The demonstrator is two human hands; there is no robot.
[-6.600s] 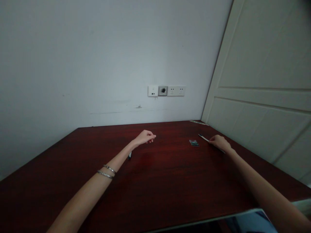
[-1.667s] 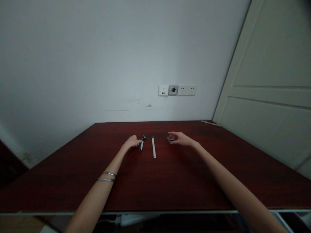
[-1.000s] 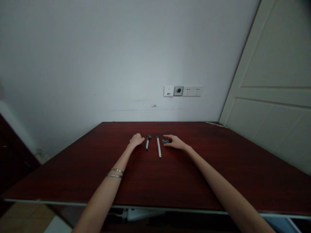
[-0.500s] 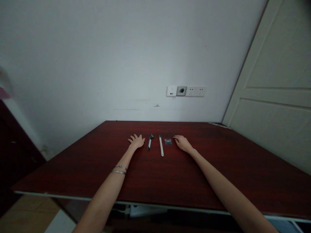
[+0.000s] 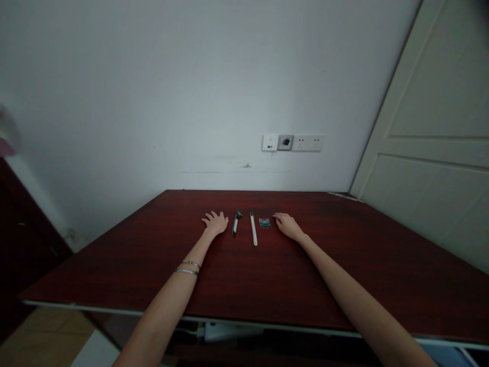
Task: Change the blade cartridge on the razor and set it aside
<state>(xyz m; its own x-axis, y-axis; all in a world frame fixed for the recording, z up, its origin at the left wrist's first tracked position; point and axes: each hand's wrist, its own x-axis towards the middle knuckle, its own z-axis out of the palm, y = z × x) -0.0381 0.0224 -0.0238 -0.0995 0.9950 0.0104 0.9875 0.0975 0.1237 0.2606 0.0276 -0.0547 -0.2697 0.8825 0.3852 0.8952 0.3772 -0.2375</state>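
Note:
My left hand rests palm down on the dark red table, its fingers spread and nothing in it. Just right of it lies a razor with a white and black handle and a green-tinted head pointing away. A long, thin white stick with a dark far tip lies in the middle; its exact kind cannot be made out. Beside that is a small clear case with a green blade cartridge. My right hand lies flat to the right of the case, fingers stretched towards it, apart from it and holding nothing.
A pale wall stands behind the table, with a row of sockets above its far edge. At the right is a white panelled door. Below the table's front edge, a white object sits on a shelf.

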